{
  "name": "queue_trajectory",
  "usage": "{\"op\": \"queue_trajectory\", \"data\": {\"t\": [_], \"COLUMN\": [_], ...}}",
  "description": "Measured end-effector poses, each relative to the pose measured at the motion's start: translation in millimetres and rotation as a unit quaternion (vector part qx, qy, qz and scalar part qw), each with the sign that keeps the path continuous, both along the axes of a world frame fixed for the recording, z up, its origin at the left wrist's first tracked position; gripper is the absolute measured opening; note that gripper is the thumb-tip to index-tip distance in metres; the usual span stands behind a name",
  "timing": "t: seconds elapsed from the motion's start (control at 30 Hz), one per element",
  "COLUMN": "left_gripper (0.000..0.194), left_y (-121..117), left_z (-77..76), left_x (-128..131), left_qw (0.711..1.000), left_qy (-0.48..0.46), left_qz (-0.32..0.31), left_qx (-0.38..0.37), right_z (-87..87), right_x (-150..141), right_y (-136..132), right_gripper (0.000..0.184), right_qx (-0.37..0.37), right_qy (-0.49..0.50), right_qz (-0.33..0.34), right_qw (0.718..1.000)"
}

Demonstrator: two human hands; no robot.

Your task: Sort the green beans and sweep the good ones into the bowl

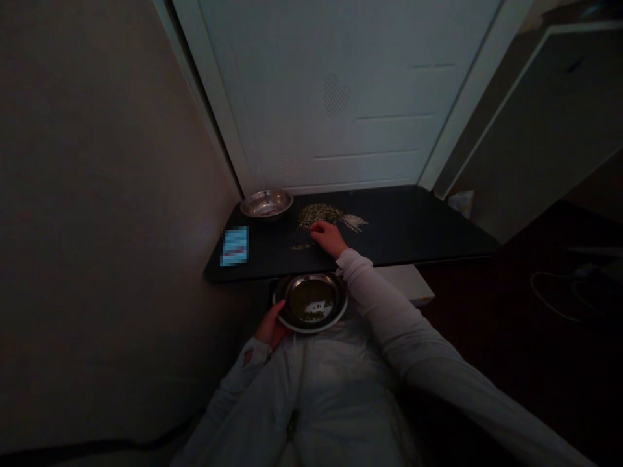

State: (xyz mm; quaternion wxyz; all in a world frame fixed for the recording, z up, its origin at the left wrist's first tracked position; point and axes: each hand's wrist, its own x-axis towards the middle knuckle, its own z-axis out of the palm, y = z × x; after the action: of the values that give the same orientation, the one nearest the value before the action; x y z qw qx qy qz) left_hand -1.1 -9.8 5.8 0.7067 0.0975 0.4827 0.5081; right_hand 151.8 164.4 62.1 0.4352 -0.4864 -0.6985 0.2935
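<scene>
A metal bowl [337, 320] with small greenish grains in it is held close against my body. My left hand [273, 326] grips its left rim, thumb on the edge and the other fingers underneath. My right hand [329, 237] is over the dark table, its fingers curled together; whatever they pinch, if anything, is too small to make out. Just beyond those fingertips lies a pile of small greenish and pale bits [318, 213], perhaps seeds or beans. A few stray pieces [300, 246] lie left of the hand, and pale strips [355, 222] extend to the pile's right.
A second metal bowl [267, 204] stands at the back left of the dark table [413, 224]. In front of it lies a blurred light-blue packet [234, 246]. A white door [311, 97] rises behind. A white box [406, 283] is below the table edge; a cable [549, 301] trails at right.
</scene>
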Motion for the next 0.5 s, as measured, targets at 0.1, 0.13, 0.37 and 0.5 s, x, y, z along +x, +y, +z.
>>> {"op": "queue_trajectory", "data": {"t": [0.1,0.13,0.37,0.5], "left_gripper": [0.027,0.028,0.032,0.032], "left_y": [-0.3,-0.5,-0.8,-0.9], "left_z": [1.3,1.7,2.2,2.4], "left_x": [0.4,0.4,-0.4,-0.4], "left_qw": [1.0,1.0,1.0,1.0], "left_qy": [0.003,0.002,0.005,0.0], "left_qz": [0.0,-0.004,0.005,-0.011], "left_qx": [-0.001,-0.003,-0.007,-0.015], "right_z": [0.2,0.1,-1.1,0.9], "right_x": [0.2,0.3,0.3,0.5], "right_y": [-0.2,-0.1,-0.4,-2.4], "right_gripper": [0.013,0.013,0.012,0.011], "right_qx": [0.005,0.006,0.007,0.004], "right_qy": [-0.006,-0.008,-0.002,-0.012], "right_qz": [0.001,0.001,0.015,0.013], "right_qw": [1.0,1.0,1.0,1.0]}}
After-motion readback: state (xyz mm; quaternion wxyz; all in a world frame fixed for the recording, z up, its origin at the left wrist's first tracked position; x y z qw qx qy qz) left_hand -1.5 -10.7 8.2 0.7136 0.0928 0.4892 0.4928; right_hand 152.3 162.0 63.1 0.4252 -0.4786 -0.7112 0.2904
